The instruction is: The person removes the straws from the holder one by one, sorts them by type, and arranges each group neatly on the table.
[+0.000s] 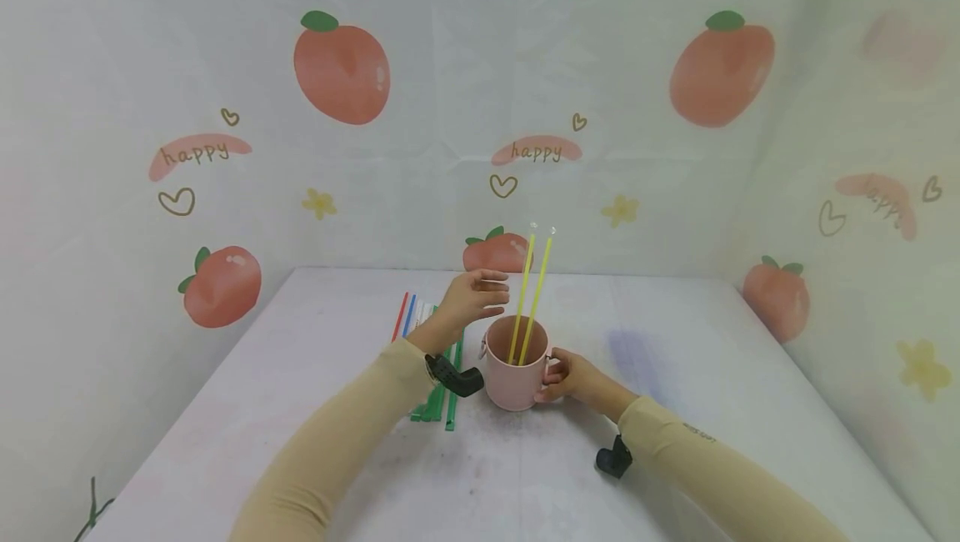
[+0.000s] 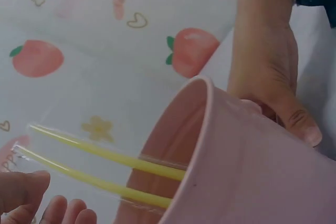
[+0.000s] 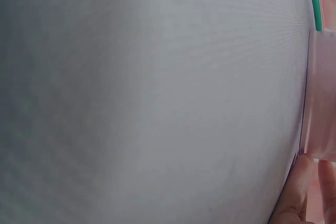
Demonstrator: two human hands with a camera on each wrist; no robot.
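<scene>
A pink bucket (image 1: 513,390) stands upright on the table with two yellow straws (image 1: 537,300) in clear wrappers leaning inside it. My right hand (image 1: 576,377) grips the bucket at its right side, fingers and thumb about the small ear there. Behind and left of the rim, my left hand (image 1: 474,296) is raised with fingers extended toward the straws. In the left wrist view its thumb and fingertips (image 2: 41,182) are apart, close to the wrapped end of one yellow straw (image 2: 100,183). The right wrist view shows the bucket's wall (image 3: 321,93) against my right fingers.
Left of the bucket lie several wrapped straws: green straws (image 1: 452,409), a blue straw (image 1: 409,315) and a red straw (image 1: 401,317), partly hidden by my left forearm. A printed cloth wall (image 1: 420,192) rises behind the white table (image 1: 315,442).
</scene>
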